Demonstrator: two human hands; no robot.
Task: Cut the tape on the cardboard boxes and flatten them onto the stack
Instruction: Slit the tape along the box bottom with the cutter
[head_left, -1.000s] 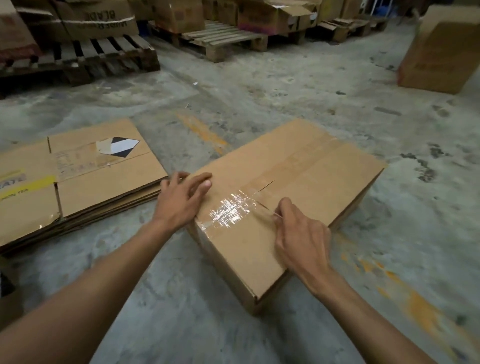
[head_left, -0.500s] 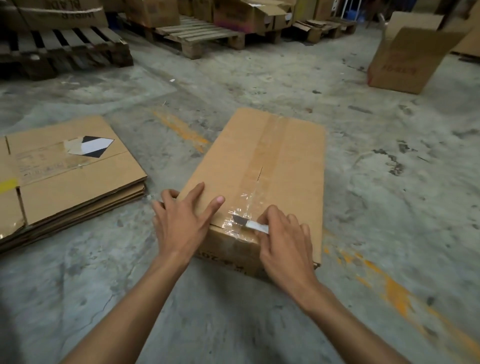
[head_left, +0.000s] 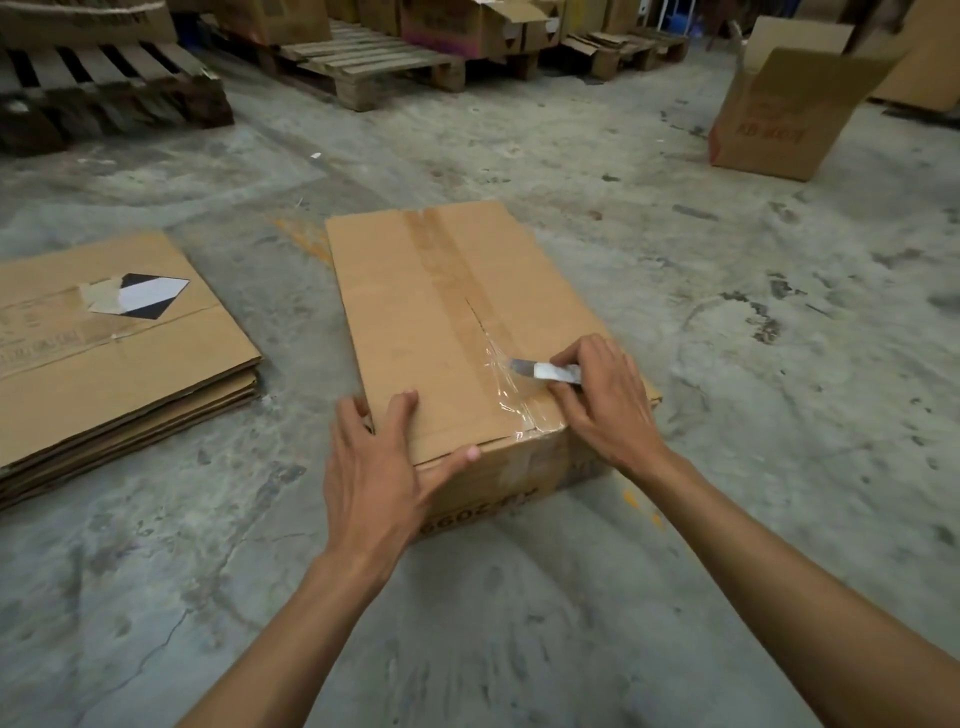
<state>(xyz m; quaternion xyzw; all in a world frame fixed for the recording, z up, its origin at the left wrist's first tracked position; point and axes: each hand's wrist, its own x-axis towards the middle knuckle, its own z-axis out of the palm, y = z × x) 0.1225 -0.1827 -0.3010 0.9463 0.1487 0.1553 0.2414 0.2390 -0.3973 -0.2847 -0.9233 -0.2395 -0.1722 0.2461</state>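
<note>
**Taped box on the floor beside the flattened stack**

The cardboard box (head_left: 447, 332) sits closed on the concrete floor, its long side running away from the camera, plain brown with dark print on the near end face. A strip of clear tape (head_left: 457, 291) runs lengthwise down the top seam; near the front edge it is wrinkled, glossy and partly lifted, and a short dark slit shows in the seam around mid-length. A small blade (head_left: 540, 370) lies with its tip at the crinkled tape. The stack (head_left: 130, 374) of flattened boxes lies to the left, near the box but apart, its top sheet bearing a black-and-white diamond label.
</note>
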